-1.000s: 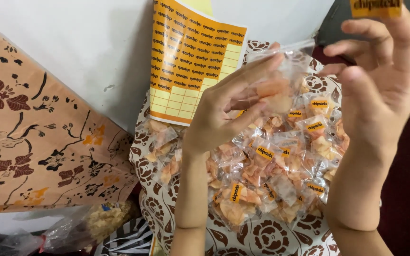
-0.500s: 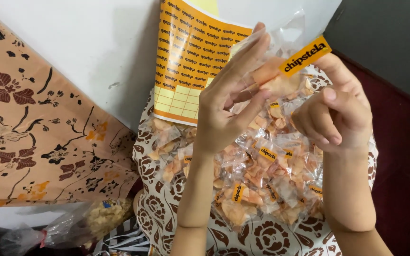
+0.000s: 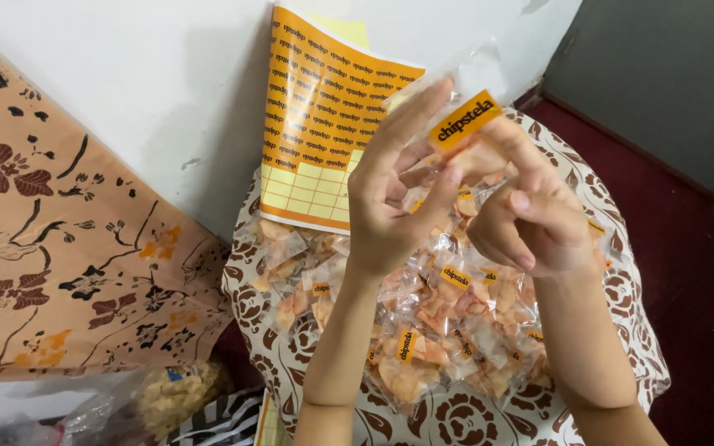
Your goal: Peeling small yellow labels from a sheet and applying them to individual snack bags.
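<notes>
Both hands (image 3: 464,206) raised, pinching packet (image 3: 466,116)

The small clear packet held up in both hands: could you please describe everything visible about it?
The small clear packet is thin, glossy transparent plastic with a yellow-orange label strip stuck slantwise across it. It is held up against the white wall, above the pile of similar packets. The left hand and right hand pinch it with their fingertips.

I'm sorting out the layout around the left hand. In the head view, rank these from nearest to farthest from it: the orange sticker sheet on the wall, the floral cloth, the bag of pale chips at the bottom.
From the left hand:
1. Orange sticker sheet, just behind, upper left.
2. Floral cloth, far left.
3. Bag of pale chips, lower left; close to the cloth in distance, hard to separate.
</notes>
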